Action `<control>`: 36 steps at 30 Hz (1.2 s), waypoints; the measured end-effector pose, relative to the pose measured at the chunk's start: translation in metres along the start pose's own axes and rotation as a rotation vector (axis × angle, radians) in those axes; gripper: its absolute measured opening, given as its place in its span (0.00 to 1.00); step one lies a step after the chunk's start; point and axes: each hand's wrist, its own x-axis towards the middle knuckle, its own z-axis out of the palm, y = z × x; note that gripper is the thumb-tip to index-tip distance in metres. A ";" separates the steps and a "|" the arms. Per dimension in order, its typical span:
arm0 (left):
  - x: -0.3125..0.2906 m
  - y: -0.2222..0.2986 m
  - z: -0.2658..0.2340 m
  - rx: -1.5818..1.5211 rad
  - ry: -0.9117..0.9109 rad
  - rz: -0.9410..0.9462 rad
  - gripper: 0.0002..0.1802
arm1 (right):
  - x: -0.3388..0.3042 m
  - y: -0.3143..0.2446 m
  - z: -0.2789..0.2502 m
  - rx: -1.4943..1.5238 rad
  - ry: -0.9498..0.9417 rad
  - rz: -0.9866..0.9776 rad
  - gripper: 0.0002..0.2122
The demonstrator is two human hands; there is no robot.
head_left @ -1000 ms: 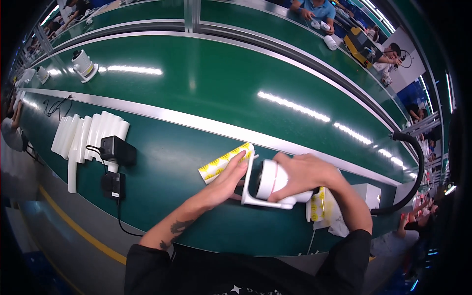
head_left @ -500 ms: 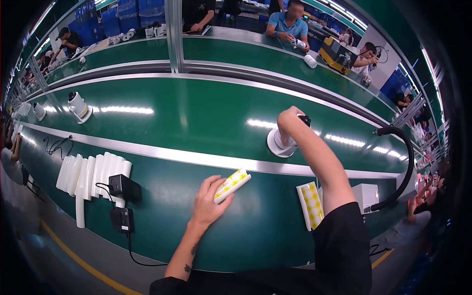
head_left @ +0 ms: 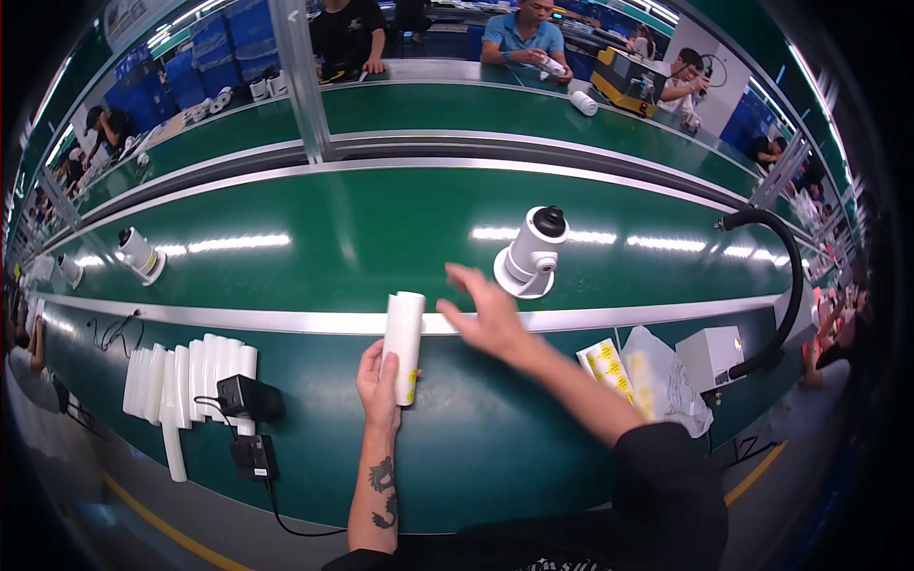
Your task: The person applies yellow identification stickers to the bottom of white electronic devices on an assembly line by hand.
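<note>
1. Left hand (head_left: 378, 376): fingers and thumb wrapped around the lower part of a white roll (head_left: 406, 333) with yellow marks. The roll pointed away from the person, its far end overlapping the metal rail (head_left: 352, 323) in view; contact with the rail could not be told.
2. Right hand (head_left: 490, 319): blurred, fingers spread, holding nothing visible, just right of the roll and apart from it.
3. Bench (head_left: 495, 447), left side: 2 black boxes, the smaller (head_left: 254, 458) nearer and trailing a cable (head_left: 282, 519), the larger (head_left: 246, 398) beside a row of white tubes (head_left: 195, 376).
4. Bench, right side: yellow-marked sheet (head_left: 604, 366), clear plastic bag (head_left: 678, 385), white carton (head_left: 709, 357) and a curved black hose (head_left: 792, 276).
5. Beyond the rail, green belt (head_left: 381, 243): 1 white camera (head_left: 529, 255) stood on its round base, tilted, beyond the right hand. 2 more (head_left: 141, 257) (head_left: 69, 271) stood far left.
6. Farthest: a co-worker in a blue shirt (head_left: 519, 38) held a white object (head_left: 552, 67), near a yellow-and-black machine (head_left: 626, 81).
</note>
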 end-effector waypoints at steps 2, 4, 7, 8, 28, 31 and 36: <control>0.005 -0.004 0.012 -0.052 -0.072 -0.075 0.18 | -0.049 -0.004 0.024 0.564 0.007 0.369 0.26; 0.009 -0.008 0.026 -0.163 -0.184 -0.201 0.18 | -0.082 0.000 0.054 1.059 0.171 0.427 0.26; 0.011 -0.024 0.036 -0.109 -0.314 -0.315 0.18 | -0.100 -0.008 0.051 1.256 0.296 0.413 0.24; 0.011 -0.029 0.042 -0.071 -0.359 -0.356 0.17 | -0.106 -0.004 0.052 1.151 0.274 0.505 0.22; 0.027 -0.023 0.053 0.187 -0.568 -0.685 0.26 | -0.097 0.005 0.037 1.075 0.157 0.547 0.18; 0.029 -0.022 0.052 0.199 -0.578 -0.685 0.26 | -0.096 0.004 0.038 1.067 0.165 0.532 0.18; 0.027 -0.020 0.051 0.205 -0.570 -0.685 0.25 | -0.097 0.003 0.040 1.046 0.152 0.538 0.18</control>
